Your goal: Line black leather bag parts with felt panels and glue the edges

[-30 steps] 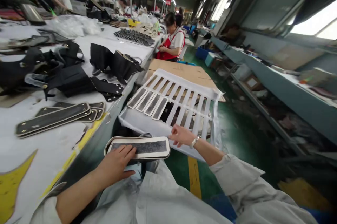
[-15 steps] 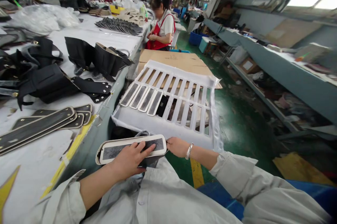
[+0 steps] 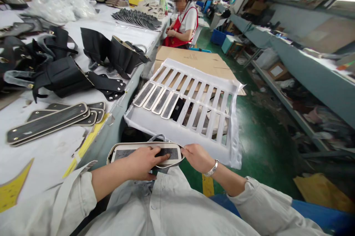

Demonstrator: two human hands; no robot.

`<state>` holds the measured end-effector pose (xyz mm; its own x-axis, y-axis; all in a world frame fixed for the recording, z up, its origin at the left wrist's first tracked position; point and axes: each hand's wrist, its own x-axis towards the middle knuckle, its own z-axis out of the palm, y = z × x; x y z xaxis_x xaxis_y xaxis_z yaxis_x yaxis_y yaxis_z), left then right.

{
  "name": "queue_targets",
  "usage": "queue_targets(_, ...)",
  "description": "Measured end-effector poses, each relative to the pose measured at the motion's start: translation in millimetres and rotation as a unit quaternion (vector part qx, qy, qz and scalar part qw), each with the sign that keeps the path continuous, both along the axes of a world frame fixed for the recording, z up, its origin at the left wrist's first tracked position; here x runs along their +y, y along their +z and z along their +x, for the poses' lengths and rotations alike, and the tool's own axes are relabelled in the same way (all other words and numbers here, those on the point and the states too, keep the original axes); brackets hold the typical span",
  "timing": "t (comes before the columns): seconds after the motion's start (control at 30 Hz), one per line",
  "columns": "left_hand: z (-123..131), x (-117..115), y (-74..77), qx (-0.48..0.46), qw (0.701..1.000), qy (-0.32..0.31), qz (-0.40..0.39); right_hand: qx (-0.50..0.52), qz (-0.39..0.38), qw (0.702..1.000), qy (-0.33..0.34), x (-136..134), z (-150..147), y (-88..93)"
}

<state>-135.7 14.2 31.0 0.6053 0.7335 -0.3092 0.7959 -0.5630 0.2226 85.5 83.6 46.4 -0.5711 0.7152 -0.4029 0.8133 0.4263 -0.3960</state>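
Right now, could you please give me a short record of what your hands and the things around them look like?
Left hand: fingers flat on top of the oblong panel, thumb at its near edge
Right hand: grip closed on the panel's right end
Oblong panel: pale rim, dark centre, held level over the lap
Slotted rack: white, just beyond the hands; four similar panels in its left slots
Table: on the left, with stacked black strips and black bags
Co-worker: seated further along, red apron

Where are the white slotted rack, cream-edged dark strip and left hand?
white slotted rack (image 3: 166, 128): head view, bare front edge.
cream-edged dark strip (image 3: 122, 153): head view, left end.
left hand (image 3: 144, 160): head view, its back.
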Motion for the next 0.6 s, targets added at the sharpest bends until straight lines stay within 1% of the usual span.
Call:
queue_targets(0.1,-1.0,2.3,4.0,-0.011,1.000,0.004,-0.013,0.022,-0.006,0.999,-0.037,-2.0,0.2,1.5)
queue_targets(0.2,-3.6,4.1,7.9,-0.028,0.999,0.015,-0.031,0.015,-0.053,0.997,-0.053,-1.4,0.5,4.5)
queue_targets(0.27,-4.2,4.9,8.0,-0.035,0.998,0.017,-0.039,0.015,-0.087,0.994,-0.063,0.2,-0.5,6.3)
queue_targets(0.33,-1.8,3.5,5.9,-0.034,0.999,0.018,-0.037,0.024,-0.090,0.993,-0.078,2.1,-3.2,6.0)
queue_targets(0.4,3.8,-2.3,3.9,-0.026,0.999,0.031,-0.023,0.018,-0.103,0.990,-0.098,3.6,-7.8,3.3)
queue_targets(0.5,10.3,-19.2,5.1,-0.008,0.997,0.072,0.004,-0.001,-0.179,0.978,-0.109,4.9,-15.4,-1.5)
queue_targets(0.53,9.1,-25.9,6.7,-0.013,0.997,0.080,0.007,0.001,-0.204,0.973,-0.108,5.3,-17.2,-2.7)
queue_targets(0.6,-2.6,-39.3,9.8,-0.064,0.992,0.104,0.020,0.014,-0.236,0.966,-0.102,6.6,-19.2,-4.0)
